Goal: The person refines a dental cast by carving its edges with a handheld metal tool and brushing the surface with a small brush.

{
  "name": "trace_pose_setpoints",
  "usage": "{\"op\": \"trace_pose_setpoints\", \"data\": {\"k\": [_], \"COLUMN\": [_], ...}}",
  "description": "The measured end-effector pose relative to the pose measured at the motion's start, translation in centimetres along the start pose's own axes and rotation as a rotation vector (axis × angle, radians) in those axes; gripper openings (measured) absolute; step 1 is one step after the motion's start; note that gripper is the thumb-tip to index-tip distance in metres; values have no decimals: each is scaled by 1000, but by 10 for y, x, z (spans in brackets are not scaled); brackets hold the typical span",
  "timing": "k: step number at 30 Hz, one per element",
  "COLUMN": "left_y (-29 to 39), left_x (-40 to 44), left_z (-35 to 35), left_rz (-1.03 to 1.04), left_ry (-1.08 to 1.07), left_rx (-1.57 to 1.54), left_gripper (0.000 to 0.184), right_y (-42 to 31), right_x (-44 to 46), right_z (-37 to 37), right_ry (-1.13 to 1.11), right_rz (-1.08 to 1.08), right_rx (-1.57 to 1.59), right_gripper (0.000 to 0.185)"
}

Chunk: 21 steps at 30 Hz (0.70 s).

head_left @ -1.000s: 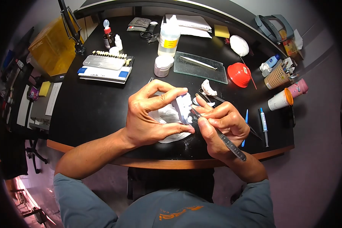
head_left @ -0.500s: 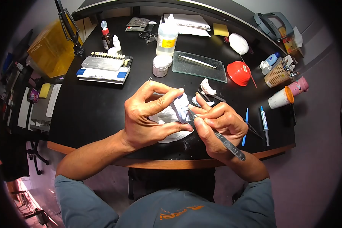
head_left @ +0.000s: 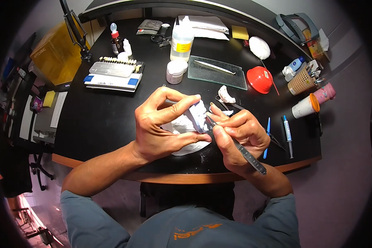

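Observation:
My left hand (head_left: 155,124) grips a white plaster dental cast (head_left: 198,113) between thumb and fingertips, its toothed side facing right. My right hand (head_left: 242,136) holds a scalpel (head_left: 250,156) like a pen; its metal handle carries ruler marks. The blade's tip is close to the teeth of the cast, but I cannot tell whether it touches. Below the cast, a white sheet or cloth (head_left: 191,149) lies on the desk with white crumbs near it. Another curved cast piece (head_left: 226,95) rests beyond my right hand, beside a dark metal tool partly hidden by the fingers.
Behind the hands stand a white jar (head_left: 175,73), a clear bottle (head_left: 182,43) and a glass slab (head_left: 215,70) bearing a white instrument. A tooth shade guide (head_left: 115,68) sits left. To the right are a red bowl (head_left: 259,79), a syringe (head_left: 287,138) and a white cup (head_left: 304,108).
The scalpel's tip has shifted slightly right, away from the cast, and my right fingers have moved a little. The cast has turned slightly in my left hand, which stays in place.

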<state>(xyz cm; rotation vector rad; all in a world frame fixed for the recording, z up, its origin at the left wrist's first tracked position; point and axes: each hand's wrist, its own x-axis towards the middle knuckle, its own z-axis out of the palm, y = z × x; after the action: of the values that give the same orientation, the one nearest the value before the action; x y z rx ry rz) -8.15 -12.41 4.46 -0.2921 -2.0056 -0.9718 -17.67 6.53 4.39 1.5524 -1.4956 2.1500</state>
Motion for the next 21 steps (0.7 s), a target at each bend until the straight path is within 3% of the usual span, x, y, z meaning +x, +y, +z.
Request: {"op": "trace_pose_setpoints", "data": {"k": [21], "left_y": [3], "left_x": [-7], "left_z": [5], "left_rz": [-103], "left_ry": [-14], "left_rx": [-68], "left_gripper": [75], "right_y": [-4], "right_x": [1], "right_z": [-5], "right_ry": [-58], "right_rz": [-24], "right_rx": [-65], "right_gripper": [20]}}
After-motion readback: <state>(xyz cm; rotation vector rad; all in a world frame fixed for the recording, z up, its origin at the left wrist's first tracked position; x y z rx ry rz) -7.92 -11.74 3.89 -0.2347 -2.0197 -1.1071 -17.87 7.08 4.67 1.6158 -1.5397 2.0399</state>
